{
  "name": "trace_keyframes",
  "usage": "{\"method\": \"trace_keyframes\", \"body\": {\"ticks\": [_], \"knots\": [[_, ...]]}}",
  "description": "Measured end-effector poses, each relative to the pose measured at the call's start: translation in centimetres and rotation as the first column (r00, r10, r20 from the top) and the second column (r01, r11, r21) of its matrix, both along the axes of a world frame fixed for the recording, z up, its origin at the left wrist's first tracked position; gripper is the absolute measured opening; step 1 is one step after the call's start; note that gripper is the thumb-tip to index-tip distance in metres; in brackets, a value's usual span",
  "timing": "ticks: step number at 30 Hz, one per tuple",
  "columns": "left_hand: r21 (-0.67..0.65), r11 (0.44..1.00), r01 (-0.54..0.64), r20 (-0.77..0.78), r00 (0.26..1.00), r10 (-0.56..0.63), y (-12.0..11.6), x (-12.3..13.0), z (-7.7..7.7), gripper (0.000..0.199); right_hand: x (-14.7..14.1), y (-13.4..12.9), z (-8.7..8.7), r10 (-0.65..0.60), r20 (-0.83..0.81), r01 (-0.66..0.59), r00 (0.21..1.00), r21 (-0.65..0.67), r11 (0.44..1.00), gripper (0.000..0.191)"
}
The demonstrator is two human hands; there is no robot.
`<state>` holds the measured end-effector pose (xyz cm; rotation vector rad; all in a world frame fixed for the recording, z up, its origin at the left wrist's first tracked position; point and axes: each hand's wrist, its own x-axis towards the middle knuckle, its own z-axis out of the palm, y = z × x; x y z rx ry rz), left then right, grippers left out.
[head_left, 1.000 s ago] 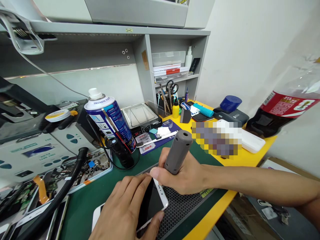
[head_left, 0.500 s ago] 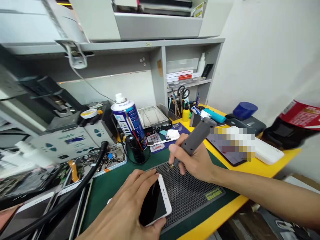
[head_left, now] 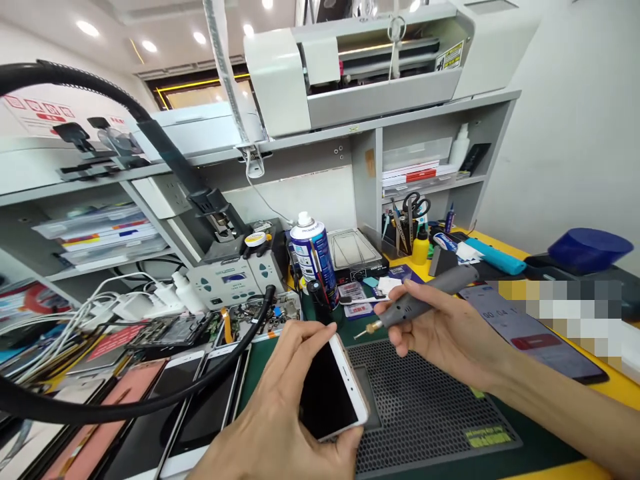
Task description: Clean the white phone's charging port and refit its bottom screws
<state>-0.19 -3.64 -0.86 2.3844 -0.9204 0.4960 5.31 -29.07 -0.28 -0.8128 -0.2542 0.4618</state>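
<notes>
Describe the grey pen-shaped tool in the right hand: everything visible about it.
The grey electric screwdriver is a slim, matte cylinder that looks like metal or plastic, with a small dark slot on its side and a brass-coloured collar holding a thin bit at the front. It lies nearly level, tip pointing left and slightly down, raised above the black perforated mat. The right hand grips its front half; the rear end sticks out free. The tip touches nothing and is near the white phone held by the left hand.

You've lifted your right hand [head_left: 440,330] and tipped the grey screwdriver [head_left: 425,301] from upright to nearly flat, bit toward 9 o'clock; your left hand [head_left: 285,407] has raised the phone [head_left: 330,390] off the mat [head_left: 425,407].
</notes>
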Motion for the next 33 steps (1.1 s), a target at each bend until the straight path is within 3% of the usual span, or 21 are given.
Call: {"method": "trace_keyframes", "body": {"ticks": [6, 14, 19, 22, 24, 25, 27, 29, 30, 31, 33], "knots": [[-0.087, 0.990, -0.107, 0.160, 0.980, 0.120, -1.2, -0.2, -0.3, 0.079, -0.5, 0.5, -0.5, 0.101, -0.096, -0.094, 0.990, 0.077, 0.993, 0.019], [-0.080, 0.991, -0.108, 0.220, 0.968, 0.123, -1.4, -0.5, -0.7, 0.077, -0.5, 0.7, -0.7, 0.123, -0.193, -0.109, 0.973, 0.086, 0.990, 0.014], [-0.080, 0.990, -0.115, 0.218, 0.967, 0.130, -1.2, -0.4, -0.8, 0.078, 0.0, -0.4, 0.1, 0.123, -0.047, -0.120, 0.991, 0.055, 0.991, 0.011], [-0.105, 0.990, -0.095, 0.212, 0.970, 0.116, -1.1, -0.5, -0.7, 0.080, -0.2, -1.6, 1.2, 0.101, 0.140, -0.084, 0.985, -0.121, 0.989, 0.022], [-0.125, 0.990, -0.070, 0.208, 0.973, 0.095, -1.0, -0.5, -0.7, 0.082, -0.4, -2.3, 1.7, 0.095, 0.288, 0.020, 0.953, -0.374, 0.927, 0.028], [-0.135, 0.989, -0.059, 0.207, 0.974, 0.087, -1.0, -0.5, -0.6, 0.083, -0.6, -2.5, 1.9, 0.100, 0.380, 0.115, 0.920, -0.505, 0.855, 0.033], [-0.153, 0.987, -0.043, 0.204, 0.976, 0.074, -1.0, -0.4, -0.6, 0.083, -0.8, -2.7, 1.9, 0.139, 0.550, 0.342, 0.823, -0.677, 0.652, 0.039], [-0.160, 0.987, -0.022, 0.194, 0.980, 0.053, -1.0, -0.3, -0.5, 0.084, -0.8, -2.6, 1.5, 0.187, 0.611, 0.470, 0.769, -0.739, 0.483, 0.042], [-0.161, 0.987, -0.006, 0.189, 0.981, 0.036, -0.9, -0.2, -0.5, 0.085, -0.8, -2.6, 1.3, 0.205, 0.576, 0.449, 0.791, -0.775, 0.445, 0.044], [-0.163, 0.987, 0.012, 0.181, 0.983, 0.018, -0.8, -0.1, -0.5, 0.086, -0.7, -2.5, 1.1, 0.215, 0.511, 0.380, 0.832, -0.809, 0.448, 0.046], [-0.174, 0.984, 0.045, 0.159, 0.987, -0.017, -0.6, 0.1, -0.5, 0.087, -0.5, -2.4, 0.8, 0.238, 0.378, 0.193, 0.895, -0.808, 0.557, 0.047]]}}
